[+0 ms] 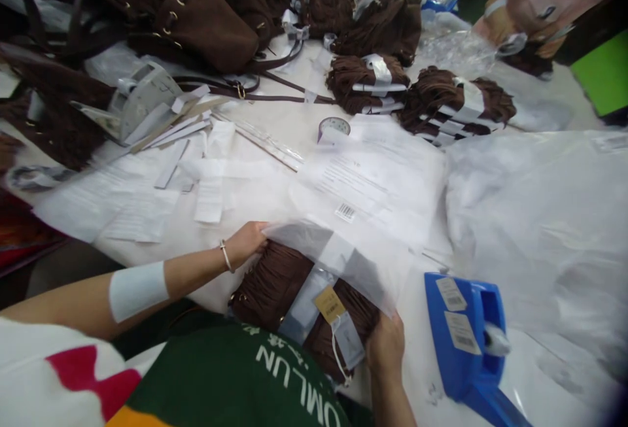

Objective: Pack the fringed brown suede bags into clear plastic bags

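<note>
One plastic bag (366,201) overlaps brown bag (282,280)

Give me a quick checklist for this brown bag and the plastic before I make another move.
1. Left hand on the plastic: ok, pinching its edge.
2. Right hand at the brown bag: ok, against its right end; finger grip cannot tell, partly hidden.
3. Plastic over the whole bag: not ok, the part nearest you is uncovered.
4. Tan tag showing: ok, on top of the bag.
5. Band fastened underneath: cannot tell, hidden.
6. Blue dispenser apart from the bag: ok, off to the right.
</note>
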Tool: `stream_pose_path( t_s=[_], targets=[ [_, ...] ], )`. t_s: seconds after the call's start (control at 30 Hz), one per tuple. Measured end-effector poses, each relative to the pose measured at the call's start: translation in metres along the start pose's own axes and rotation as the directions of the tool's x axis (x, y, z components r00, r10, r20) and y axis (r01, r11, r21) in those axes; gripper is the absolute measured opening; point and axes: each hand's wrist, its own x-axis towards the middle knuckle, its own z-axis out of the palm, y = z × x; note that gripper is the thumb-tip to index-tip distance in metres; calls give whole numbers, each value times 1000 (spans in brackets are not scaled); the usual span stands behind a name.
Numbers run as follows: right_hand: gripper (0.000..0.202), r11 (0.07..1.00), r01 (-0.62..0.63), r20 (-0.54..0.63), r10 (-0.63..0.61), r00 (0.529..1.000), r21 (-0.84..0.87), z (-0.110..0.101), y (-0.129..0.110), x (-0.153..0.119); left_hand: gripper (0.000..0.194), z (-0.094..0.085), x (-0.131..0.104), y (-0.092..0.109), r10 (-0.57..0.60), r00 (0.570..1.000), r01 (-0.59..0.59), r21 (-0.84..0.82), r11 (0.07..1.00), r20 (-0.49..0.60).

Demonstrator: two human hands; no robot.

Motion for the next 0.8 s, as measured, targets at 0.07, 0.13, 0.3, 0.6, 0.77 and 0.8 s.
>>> stream_pose_path(
  t_s=[0.07,0.13,0.3,0.6,0.77,0.8],
  targets=[
    [49,995,-101,6,101,995,-19,0,0,-7,33,-3,-10,-5,57,998,-58,86,995,12],
    [52,986,-167,35,166,985,9,-4,-1,-9,36,-4,-14,-3,145,989,-149,196,969,35],
    [64,986,114,-150,-132,980,-124,-29,-9,-20,37,-3,-9,19,296,953,-272,605,748,62],
    [24,399,698,337,-665,667,-595,6,-54,-17,30,8,0,26,304,951,-182,893,412,53],
    [11,320,676,367,-649,667,-664,-9,-49,-15,27,6,-2,23,331,942,-199,893,403,60],
    [10,329,663,354,-643,679,-673,-18,-45,-20,27,5,-2,22,336,940,-202,892,405,60]
  ],
)
